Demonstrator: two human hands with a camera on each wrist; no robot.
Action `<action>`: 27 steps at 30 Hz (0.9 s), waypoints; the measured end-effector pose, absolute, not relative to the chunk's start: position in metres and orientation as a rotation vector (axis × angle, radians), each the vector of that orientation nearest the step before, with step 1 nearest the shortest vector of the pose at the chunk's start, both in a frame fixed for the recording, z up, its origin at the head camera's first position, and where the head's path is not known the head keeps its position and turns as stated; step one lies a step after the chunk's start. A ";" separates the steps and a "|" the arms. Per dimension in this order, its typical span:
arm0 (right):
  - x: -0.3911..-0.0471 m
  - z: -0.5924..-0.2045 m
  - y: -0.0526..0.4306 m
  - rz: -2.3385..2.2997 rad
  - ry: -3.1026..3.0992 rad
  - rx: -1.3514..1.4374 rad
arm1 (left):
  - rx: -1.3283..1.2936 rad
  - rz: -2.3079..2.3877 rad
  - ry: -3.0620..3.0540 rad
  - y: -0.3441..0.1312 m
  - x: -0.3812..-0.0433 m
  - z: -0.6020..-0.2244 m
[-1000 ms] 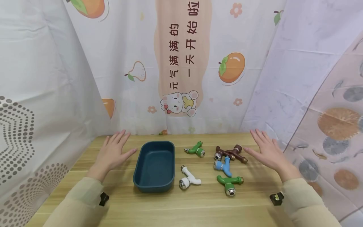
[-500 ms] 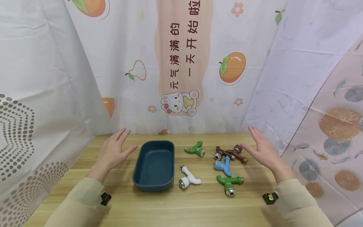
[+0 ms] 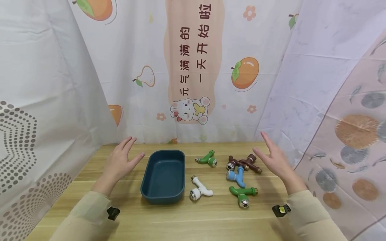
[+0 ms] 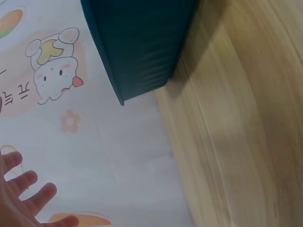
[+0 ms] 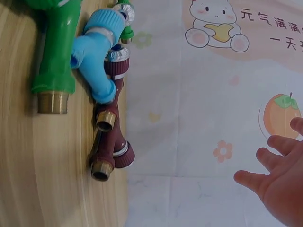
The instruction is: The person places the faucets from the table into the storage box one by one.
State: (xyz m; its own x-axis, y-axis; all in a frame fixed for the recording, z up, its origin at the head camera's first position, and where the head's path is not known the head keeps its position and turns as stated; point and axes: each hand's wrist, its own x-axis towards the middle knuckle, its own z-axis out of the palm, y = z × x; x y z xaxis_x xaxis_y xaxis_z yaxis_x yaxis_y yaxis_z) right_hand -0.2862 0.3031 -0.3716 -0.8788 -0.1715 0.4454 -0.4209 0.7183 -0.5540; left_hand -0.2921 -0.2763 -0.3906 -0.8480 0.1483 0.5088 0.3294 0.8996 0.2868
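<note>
On the wood-grain table [image 3: 193, 227], a dark teal rectangular tub [image 3: 163, 201] with rounded corners sits a bit left of centre; its inside shows bare, and all six taps lie outside it, over to its right. Closest to it is a white tap [image 3: 202, 190] with a chromed knob end and a brass thread; further back there's a green tap [image 3: 205, 159], smaller-looking than the other green tap [image 3: 243, 192], which lies nearer the person on the right-hand side. Between those two greens in depth, a light blue tap [image 3: 240, 178] lies right up by a maroon pair; the left maroon tap [image 3: 236, 162] and the right maroon tap [image 3: 252, 158] overlap in view, and I can't tell exactly where they touch.

As for the hands, both are up off the table and holding nothing; the left hand [image 3: 118, 163] hangs just left of the tub, fingers spread and thumb out toward it; the right hand [image 3: 275, 162] is just right of the maroon pair, also wide open, thumb pointing in at them. Pale cream sleeves [image 3: 90, 207] cover both forearms; behind everything hangs a white curtain [image 3: 120, 57] with fruit, flowers, a cartoon animal and Chinese characters.
</note>
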 end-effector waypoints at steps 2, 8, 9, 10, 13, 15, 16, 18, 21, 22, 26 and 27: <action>-0.286 -0.371 0.300 0.994 -2.537 0.472 | -0.341 -0.530 -2.564 -0.275 -0.291 -0.391; -0.287 -0.370 0.290 1.173 -2.452 0.521 | -0.342 -0.597 -2.540 -0.271 -0.288 -0.389; -0.287 -0.369 0.288 1.206 -2.439 0.520 | -0.345 -0.611 -2.536 -0.271 -0.287 -0.389; -0.287 -0.369 0.285 1.242 -2.428 0.519 | -0.346 -0.625 -2.536 -0.270 -0.287 -0.389; -0.286 -0.369 0.278 1.339 -2.399 0.526 | -0.348 -0.672 -2.536 -0.266 -0.285 -0.389; -0.286 -0.369 0.272 1.390 -2.380 0.534 | -0.339 -0.696 -2.540 -0.265 -0.285 -0.390; -0.287 -0.369 0.270 1.424 -2.369 0.541 | -0.334 -0.709 -2.542 -0.264 -0.285 -0.390; -0.288 -0.370 0.265 1.487 -2.345 0.550 | -0.321 -0.737 -2.541 -0.262 -0.285 -0.390; -0.289 -0.372 0.259 1.570 -2.317 0.554 | -0.310 -0.776 -2.537 -0.260 -0.285 -0.391; -0.290 -0.373 0.257 1.596 -2.309 0.552 | -0.308 -0.790 -2.535 -0.259 -0.284 -0.391; -0.291 -0.374 0.249 1.694 -2.269 0.570 | -0.274 -0.862 -2.547 -0.257 -0.283 -0.393; -0.291 -0.375 0.247 1.726 -2.256 0.573 | -0.261 -0.887 -2.552 -0.256 -0.283 -0.394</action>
State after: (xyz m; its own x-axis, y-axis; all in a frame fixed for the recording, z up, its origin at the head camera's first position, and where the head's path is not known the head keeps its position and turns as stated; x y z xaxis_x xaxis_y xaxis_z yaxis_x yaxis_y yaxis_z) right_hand -0.2907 0.2472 -0.3745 -0.8934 -0.1600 0.4198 -0.4471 0.2238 -0.8661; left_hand -0.2829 -0.2565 -0.3937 -0.8925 0.0374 0.4496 0.3083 0.7781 0.5473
